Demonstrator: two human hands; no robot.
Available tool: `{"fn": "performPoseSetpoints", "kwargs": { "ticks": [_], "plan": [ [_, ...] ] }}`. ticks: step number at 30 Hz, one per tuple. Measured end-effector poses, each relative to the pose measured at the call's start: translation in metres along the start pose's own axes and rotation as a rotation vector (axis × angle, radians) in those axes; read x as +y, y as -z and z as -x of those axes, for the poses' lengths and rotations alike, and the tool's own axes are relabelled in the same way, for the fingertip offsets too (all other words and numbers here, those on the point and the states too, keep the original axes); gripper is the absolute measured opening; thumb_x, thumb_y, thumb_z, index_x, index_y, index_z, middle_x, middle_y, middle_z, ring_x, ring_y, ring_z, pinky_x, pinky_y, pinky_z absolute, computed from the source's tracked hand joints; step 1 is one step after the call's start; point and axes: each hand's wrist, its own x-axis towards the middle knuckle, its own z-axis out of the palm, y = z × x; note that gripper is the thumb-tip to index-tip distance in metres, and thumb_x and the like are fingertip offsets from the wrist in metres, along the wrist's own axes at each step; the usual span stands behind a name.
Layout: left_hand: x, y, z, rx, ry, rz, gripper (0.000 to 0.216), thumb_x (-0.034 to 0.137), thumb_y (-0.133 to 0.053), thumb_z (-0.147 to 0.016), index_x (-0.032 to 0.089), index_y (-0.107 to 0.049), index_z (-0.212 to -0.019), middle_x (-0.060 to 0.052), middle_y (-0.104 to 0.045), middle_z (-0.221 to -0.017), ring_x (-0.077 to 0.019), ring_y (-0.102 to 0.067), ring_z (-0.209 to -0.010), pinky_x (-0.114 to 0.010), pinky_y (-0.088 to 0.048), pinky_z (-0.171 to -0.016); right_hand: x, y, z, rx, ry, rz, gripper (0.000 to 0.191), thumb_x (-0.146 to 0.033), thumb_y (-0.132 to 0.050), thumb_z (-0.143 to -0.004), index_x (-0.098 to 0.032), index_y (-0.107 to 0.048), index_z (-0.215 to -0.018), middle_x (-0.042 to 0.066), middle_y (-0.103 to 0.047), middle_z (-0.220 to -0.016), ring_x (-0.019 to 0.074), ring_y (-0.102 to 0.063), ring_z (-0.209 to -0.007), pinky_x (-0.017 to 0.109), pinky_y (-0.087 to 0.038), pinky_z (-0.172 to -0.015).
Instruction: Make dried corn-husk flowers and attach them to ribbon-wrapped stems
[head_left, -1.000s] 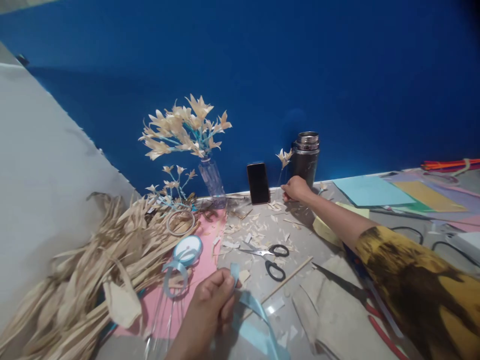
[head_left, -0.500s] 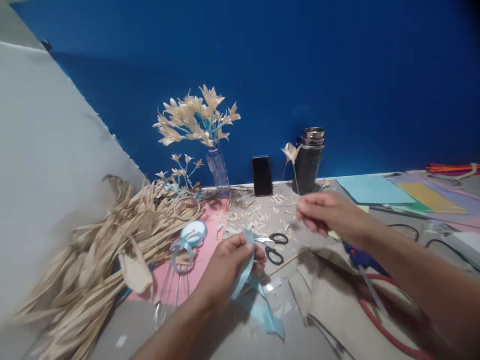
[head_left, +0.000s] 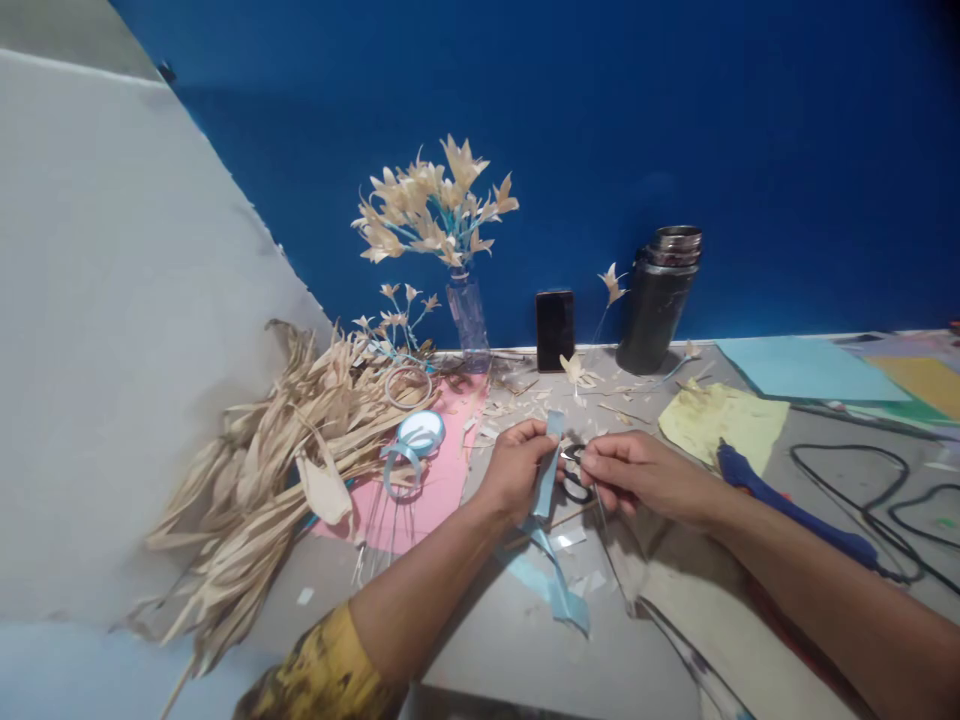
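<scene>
My left hand (head_left: 516, 468) is closed on a light blue ribbon (head_left: 546, 478); the strip stands up between its fingers, and its loose end trails down onto the grey table (head_left: 480, 640). My right hand (head_left: 628, 474) pinches a thin wire stem that carries a small pale husk flower (head_left: 574, 368) at its top. The two hands meet fingertip to fingertip, with the stem right next to the ribbon. Black-handled scissors (head_left: 576, 486) lie just behind the hands, mostly hidden.
A heap of dried husks (head_left: 277, 450) lies at the left, with a ribbon roll (head_left: 420, 434) on pink paper (head_left: 439, 490). Against the blue wall stand a bottle of husk flowers (head_left: 468, 310), a phone (head_left: 555, 330) and a steel flask (head_left: 660, 300). A blue glue gun (head_left: 787, 505), cables and coloured paper lie right.
My right hand drew back from beside the flask with the flower stem and met the left hand. My left hand lifted the ribbon up and forward.
</scene>
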Motion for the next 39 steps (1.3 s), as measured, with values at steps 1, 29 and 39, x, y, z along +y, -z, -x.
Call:
{"fn": "performPoseSetpoints", "kwargs": {
  "ticks": [1,29,39],
  "plan": [
    [0.0,0.002,0.001,-0.017,0.014,0.026,0.029,0.025,-0.079,-0.064,0.017,-0.054,-0.075,0.003,-0.055,-0.056,-0.0068,-0.048,-0.045,-0.016,-0.034,-0.043,0.002,0.0,0.0,-0.001,-0.002,0.019,0.046,-0.062,-0.064,-0.087,-0.017,-0.064,-0.075,-0.002,-0.062,-0.057,0.0082,-0.049,-0.045,0.022,-0.036,-0.048],
    [-0.014,-0.006,0.014,-0.073,0.079,0.126,0.048,0.056,-0.082,-0.07,0.019,-0.053,-0.081,0.014,-0.029,-0.043,-0.002,-0.017,-0.034,-0.016,-0.011,-0.036,0.024,-0.014,0.003,0.102,-0.035,-0.106,0.045,-0.062,-0.071,-0.08,-0.018,-0.064,-0.07,-0.001,-0.062,-0.056,0.0083,-0.049,-0.044,0.02,-0.039,-0.045],
    [-0.018,-0.011,0.021,-0.079,0.117,0.015,0.046,0.048,-0.088,-0.062,0.015,-0.061,-0.082,0.004,-0.052,-0.055,-0.005,-0.041,-0.041,-0.017,-0.025,-0.04,0.027,-0.022,0.009,-0.033,-0.005,-0.06,0.039,-0.05,-0.062,-0.09,-0.017,-0.061,-0.07,0.0,-0.065,-0.06,0.0078,-0.051,-0.044,0.02,-0.037,-0.045]
  ]
}}
